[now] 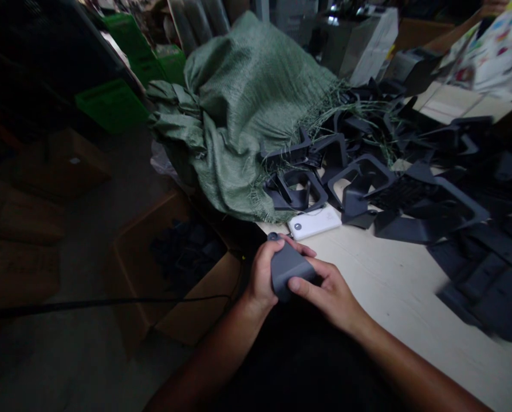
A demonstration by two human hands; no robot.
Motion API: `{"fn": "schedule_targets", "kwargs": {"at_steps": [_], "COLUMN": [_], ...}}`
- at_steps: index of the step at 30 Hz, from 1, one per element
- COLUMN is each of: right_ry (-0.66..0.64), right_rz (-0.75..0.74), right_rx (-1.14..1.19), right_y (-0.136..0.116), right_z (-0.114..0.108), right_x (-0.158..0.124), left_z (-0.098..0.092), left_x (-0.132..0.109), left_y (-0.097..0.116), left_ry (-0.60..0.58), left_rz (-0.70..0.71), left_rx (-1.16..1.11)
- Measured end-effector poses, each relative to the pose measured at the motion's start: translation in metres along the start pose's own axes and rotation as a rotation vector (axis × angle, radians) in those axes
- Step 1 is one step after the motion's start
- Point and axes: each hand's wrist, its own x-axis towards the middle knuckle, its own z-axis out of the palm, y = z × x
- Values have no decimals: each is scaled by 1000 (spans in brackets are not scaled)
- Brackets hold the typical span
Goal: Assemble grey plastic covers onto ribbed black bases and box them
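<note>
Near the white device (315, 223), a grey part (291, 264) is seemingly being handled, gripped by left hand (263, 272) and right hand (330, 290); steadiness is needed.

The left hand (263, 270) and right hand (334, 294) partly hide the grey piece (291, 266). The mark (298, 226) on the white device (320, 221) is unreadably small. The patterned bag (500, 66), far right, is cut off.

Dim room: grey floor (84, 349), left; brown boxes (67, 166) stand left; green bins (110, 106), far left; pale table (380, 280), right.
</note>
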Motion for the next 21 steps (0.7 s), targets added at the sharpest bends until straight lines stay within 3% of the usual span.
{"fn": "schedule_targets", "kwargs": {"at_steps": [5,9,13,17,19,21], "right_ry": [-81,-103,-144,-188,-130,89], "right_rz": [9,67,184,182,139,59], "right_rx": [-77,-109,-93,-131,-145,-178], "right_y": [2,4,8,18,27,39], "right_z": [-10,-18,-21,-11,-3,3], "right_x": [-1,-2,4,10,11,13], "left_z": [-11,-35,-65,-79,-83,-95], "left_x": [0,3,-1,-13,-18,-22], "left_y": [3,-7,-13,-16,-14,-6], "left_ry": [20,8,164,197,212,227], "left_rz": [-16,-21,-106,-233,-279,-219], "left_rx": [-70,83,169,49,25,42]}}
